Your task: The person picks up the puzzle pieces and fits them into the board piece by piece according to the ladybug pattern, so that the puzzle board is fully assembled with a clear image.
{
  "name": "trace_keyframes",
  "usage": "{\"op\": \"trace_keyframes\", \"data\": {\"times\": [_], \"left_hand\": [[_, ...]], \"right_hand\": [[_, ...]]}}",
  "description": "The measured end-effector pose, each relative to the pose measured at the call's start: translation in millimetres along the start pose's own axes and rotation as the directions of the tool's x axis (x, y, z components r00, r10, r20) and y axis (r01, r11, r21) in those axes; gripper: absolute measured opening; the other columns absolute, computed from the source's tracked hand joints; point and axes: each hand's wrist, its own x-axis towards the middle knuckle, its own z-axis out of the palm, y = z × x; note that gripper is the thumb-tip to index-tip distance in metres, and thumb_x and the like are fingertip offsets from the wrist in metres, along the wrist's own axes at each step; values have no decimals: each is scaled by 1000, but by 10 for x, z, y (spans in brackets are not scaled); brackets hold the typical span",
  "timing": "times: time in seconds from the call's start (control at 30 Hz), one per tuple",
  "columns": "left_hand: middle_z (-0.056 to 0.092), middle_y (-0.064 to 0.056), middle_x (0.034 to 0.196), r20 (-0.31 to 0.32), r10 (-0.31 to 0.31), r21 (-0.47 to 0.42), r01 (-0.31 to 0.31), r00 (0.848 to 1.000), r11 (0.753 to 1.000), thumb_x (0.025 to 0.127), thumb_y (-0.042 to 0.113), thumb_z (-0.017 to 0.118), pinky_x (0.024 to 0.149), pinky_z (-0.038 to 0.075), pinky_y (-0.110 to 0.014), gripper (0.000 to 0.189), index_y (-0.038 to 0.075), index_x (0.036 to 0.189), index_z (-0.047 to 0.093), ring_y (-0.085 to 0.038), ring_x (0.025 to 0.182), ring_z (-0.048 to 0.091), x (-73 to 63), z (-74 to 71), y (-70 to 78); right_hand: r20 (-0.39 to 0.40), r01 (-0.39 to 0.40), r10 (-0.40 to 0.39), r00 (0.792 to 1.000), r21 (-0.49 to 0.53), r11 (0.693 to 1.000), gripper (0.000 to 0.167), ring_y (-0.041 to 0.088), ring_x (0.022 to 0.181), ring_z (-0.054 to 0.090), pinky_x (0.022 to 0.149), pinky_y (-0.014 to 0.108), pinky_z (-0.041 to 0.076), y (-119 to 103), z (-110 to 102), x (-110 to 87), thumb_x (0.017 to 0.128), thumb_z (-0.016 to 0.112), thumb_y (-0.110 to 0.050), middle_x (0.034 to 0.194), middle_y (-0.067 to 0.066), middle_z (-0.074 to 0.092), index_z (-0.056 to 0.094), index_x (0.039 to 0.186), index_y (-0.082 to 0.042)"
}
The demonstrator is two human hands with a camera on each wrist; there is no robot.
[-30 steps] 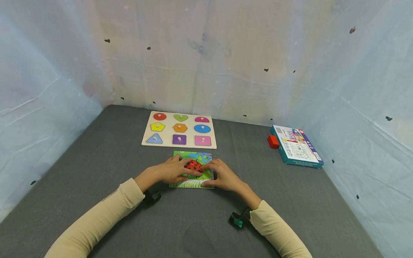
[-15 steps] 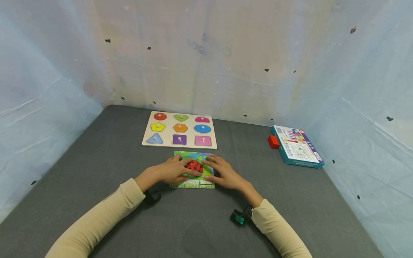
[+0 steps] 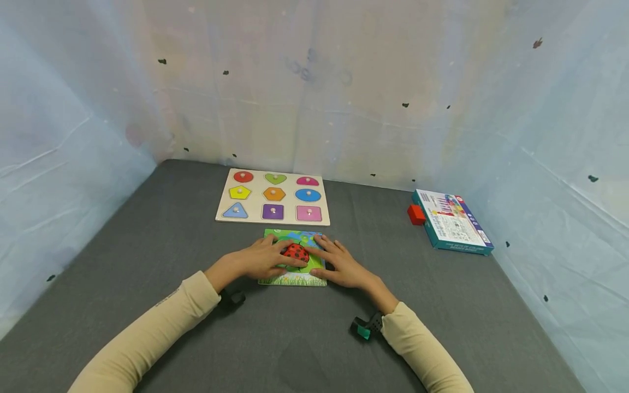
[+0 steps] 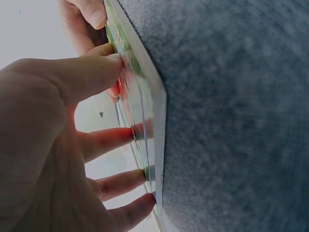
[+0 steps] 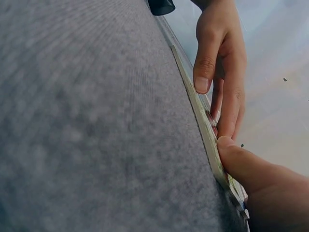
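A flat ladybug jigsaw puzzle (image 3: 290, 279) lies on the grey table in front of me. My left hand (image 3: 259, 260) rests on its left part, fingers spread towards the red ladybug. On the right part lies my right hand (image 3: 344, 268), its fingers extended and apart. Seen from the left wrist, the left thumb and fingertips touch the top of the puzzle board (image 4: 157, 104). The right wrist view has the right thumb (image 5: 241, 164) against the puzzle's face near its edge, with the left hand (image 5: 224, 58) beyond. The hands cover some of the picture.
Just behind the puzzle is a wooden shape board (image 3: 290, 218) with several coloured knobbed pieces. A teal and white box (image 3: 454, 224) sits at the right, with a red block (image 3: 416, 214) against its left side. Pale sheeting (image 3: 344, 82) walls the table's back and sides.
My right hand has gone from a thumb-and-finger grasp at the puzzle's right edge to spread fingers on it. A lower-right piece outlined half a second ago now looks flush. The left hand stays put.
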Motion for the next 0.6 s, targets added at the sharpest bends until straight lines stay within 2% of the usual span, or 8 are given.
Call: {"op": "trace_keyframes", "data": {"times": [0.37, 0.6], "left_hand": [[30, -20, 144, -15, 4, 1, -4, 1000, 1000, 94, 30, 55, 92, 36, -59, 50, 37, 141, 40, -40, 117, 36, 16, 25, -22], [31, -17, 144, -11, -2, -43, 1, 1000, 999, 94, 31, 56, 94, 33, -61, 52, 36, 142, 38, -40, 127, 29, 26, 23, -63]], "right_hand": [[-1, -11, 11, 1000, 1, 1000, 59, 36, 141, 12, 108, 60, 9, 0, 5, -12, 94, 55, -33, 153, 19, 18, 33, 146, -15], [-7, 5, -5, 1000, -3, 1000, 59, 37, 140, 13, 107, 60, 10, 6, -10, -9, 95, 53, -35, 153, 19, 18, 33, 146, -13]]}}
